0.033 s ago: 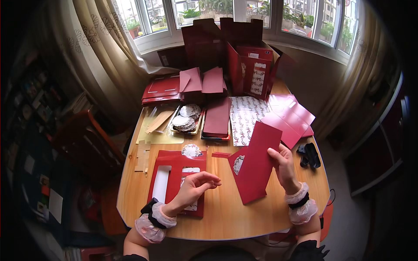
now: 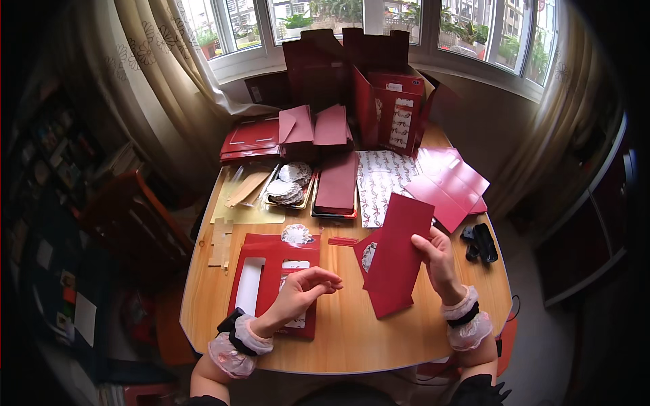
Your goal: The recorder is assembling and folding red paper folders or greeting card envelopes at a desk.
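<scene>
Right fingers point(image 2: 426, 247) pinch a long, plain, tilted red card point(image 2: 398, 252).

From my remote seat I look down on a wooden table point(image 2: 352, 348). Near its middle, my clock centre, I see a small red strip point(image 2: 344, 241); at eight lies a red windowed sheet point(image 2: 273, 262). Tan strips point(image 2: 220, 243) sit at nine, a yellow sheet point(image 2: 265, 216) at ten, a gold-edged tray point(image 2: 290, 205) at eleven. At twelve I have a dark-edged tray point(image 2: 336, 216), at one a patterned white sheet point(image 2: 381, 179), at two glossy pink-red sheets point(image 2: 450, 181), at three a black object point(image 2: 483, 242). A red box point(image 2: 370, 111) stands at the far side between twelve and one.
</scene>
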Available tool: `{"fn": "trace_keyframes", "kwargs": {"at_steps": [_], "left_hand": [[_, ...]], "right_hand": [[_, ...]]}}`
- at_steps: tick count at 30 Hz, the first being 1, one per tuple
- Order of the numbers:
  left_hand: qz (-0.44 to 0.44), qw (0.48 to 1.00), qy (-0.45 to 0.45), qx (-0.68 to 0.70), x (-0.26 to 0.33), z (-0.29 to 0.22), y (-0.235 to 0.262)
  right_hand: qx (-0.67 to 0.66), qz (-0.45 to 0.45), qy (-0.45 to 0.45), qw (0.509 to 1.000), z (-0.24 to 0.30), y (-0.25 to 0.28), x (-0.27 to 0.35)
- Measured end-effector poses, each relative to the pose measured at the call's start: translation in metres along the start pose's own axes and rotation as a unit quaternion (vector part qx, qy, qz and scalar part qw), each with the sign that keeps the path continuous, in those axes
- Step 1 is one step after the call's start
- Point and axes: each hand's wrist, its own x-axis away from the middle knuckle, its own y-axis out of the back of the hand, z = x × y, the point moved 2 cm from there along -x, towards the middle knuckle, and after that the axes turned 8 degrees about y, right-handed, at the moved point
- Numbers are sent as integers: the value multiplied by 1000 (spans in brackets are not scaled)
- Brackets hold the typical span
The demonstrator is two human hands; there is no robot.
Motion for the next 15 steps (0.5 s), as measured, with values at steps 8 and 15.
{"fn": "trace_keyframes", "kwargs": {"at_steps": [8,15], "left_hand": [[-15,1000,-13,0,-1,0,-1],[-15,1000,-13,2,2,-2,1]], "right_hand": [[136,87,-69,985,-11,-3,9],[118,106,-113,981,-16,10,3]]}}
